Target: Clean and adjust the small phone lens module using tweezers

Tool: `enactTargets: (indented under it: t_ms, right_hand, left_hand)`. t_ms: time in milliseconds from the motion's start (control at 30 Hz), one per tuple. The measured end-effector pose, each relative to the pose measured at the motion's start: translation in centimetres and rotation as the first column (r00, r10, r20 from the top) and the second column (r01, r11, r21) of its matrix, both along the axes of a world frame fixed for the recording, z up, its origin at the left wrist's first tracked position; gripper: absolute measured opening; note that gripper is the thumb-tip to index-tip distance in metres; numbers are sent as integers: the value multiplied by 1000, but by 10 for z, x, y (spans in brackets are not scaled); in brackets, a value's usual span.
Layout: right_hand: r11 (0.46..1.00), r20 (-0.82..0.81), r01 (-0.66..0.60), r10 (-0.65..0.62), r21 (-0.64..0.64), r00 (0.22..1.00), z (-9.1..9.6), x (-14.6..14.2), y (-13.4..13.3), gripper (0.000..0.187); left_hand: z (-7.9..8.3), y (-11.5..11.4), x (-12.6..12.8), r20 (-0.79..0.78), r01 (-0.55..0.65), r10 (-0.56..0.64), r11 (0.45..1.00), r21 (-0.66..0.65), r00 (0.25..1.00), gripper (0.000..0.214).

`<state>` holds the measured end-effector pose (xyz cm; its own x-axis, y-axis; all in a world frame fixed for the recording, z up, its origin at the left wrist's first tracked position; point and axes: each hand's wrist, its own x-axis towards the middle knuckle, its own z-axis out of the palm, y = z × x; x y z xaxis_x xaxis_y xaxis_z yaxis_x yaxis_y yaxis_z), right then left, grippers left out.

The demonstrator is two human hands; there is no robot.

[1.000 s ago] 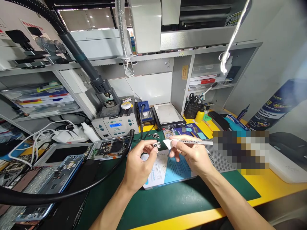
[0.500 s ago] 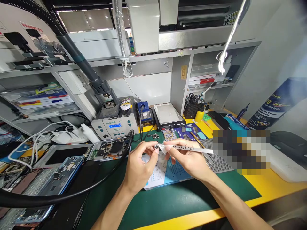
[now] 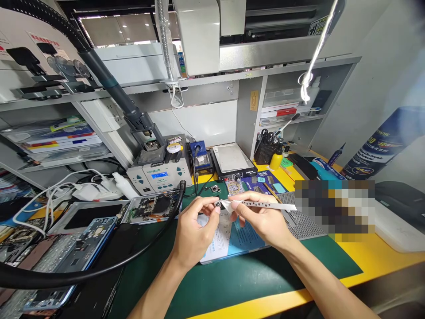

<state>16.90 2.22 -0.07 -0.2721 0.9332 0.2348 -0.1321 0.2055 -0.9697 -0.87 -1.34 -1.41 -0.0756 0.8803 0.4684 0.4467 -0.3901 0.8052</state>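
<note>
My left hand (image 3: 194, 232) pinches a small dark-and-silver metal component (image 3: 218, 204) between thumb and index finger, above a flat blue-and-white printed box (image 3: 217, 246). My right hand (image 3: 260, 217) grasps a slim silver metal strip with a row of dark holes (image 3: 274, 206), along with a thin white wipe (image 3: 227, 206) at its inner end. The wipe's tip reaches the component's right side (contact too small to confirm). The box lies on a dark green mat (image 3: 199, 288) covering part of the yellow table (image 3: 265, 305). A second small silver-and-dark component (image 3: 215, 189) rests just behind my left fingertips.
</note>
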Motion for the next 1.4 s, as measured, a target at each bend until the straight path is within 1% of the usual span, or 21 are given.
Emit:
enactTargets:
  t_ms: [67,133,233,300,367,433,567,733,833,967,1067,1133,1200,1300,1333,1400]
  right_hand:
    - [1000,32,-11,12,-6,999,-1,0,-1,18]
    - [999,13,-43,43,-21,999,-2,0,0,17]
    - [995,-129,-74,65,-66,990,-5,4,5,13]
    - [988,-228,-79,47,-135,973,-5,7,9,9]
    - [977,-278,-86,29,-195,960,-4,8,10,7]
    - [974,-281,-89,27,-211,959,-3,8,10,7]
    - [985,-225,-89,53,-150,973,-5,6,7,8]
    - [994,-123,-90,82,-56,989,-7,4,7,14]
    - [997,-44,-58,56,-47,997,-4,2,5,19]
    - [999,66,-12,14,-36,998,-1,0,0,22]
    - [1000,111,-14,17,-24,994,-2,0,-2,22]
    - [999,115,-32,35,-26,993,-3,1,0,21]
    - [995,58,-77,81,-59,995,-4,1,2,20]
    - [970,-159,-166,139,-175,977,-3,3,7,17]
    - [961,-229,-181,132,-211,964,-2,4,8,16]
    - [951,-310,-171,87,-256,947,-1,5,10,14]
  left_hand:
    - [0,0,0,-8,5,-5,1000,2,1000,14]
    - [1,0,0,8,1,-1,1000,-18,1000,13]
    - [1,0,-1,93,9,-2,997,-76,996,14]
    - [1,0,-2,162,25,-8,994,-108,987,15]
    - [1,0,-3,216,42,-13,991,-130,976,16]
    - [1,1,-3,252,55,-17,988,-145,968,17]
    - [0,2,-4,264,66,-25,987,-148,964,18]
    - [-1,0,-3,210,56,-30,991,-121,977,15]
    - [-1,-1,-2,136,39,-27,995,-88,990,14]
    - [-2,-1,-1,26,20,-20,1000,-9,999,14]
    - [-4,0,-1,-33,27,-26,999,39,999,15]
    - [-5,0,-2,-43,32,-30,998,48,999,15]
    - [-5,0,-2,-24,31,-31,999,35,999,15]
    - [-5,-1,0,49,26,-25,999,-30,998,15]
    - [-5,-1,0,79,28,-24,998,-53,997,15]
    - [-4,-1,1,133,41,-29,995,-92,991,15]
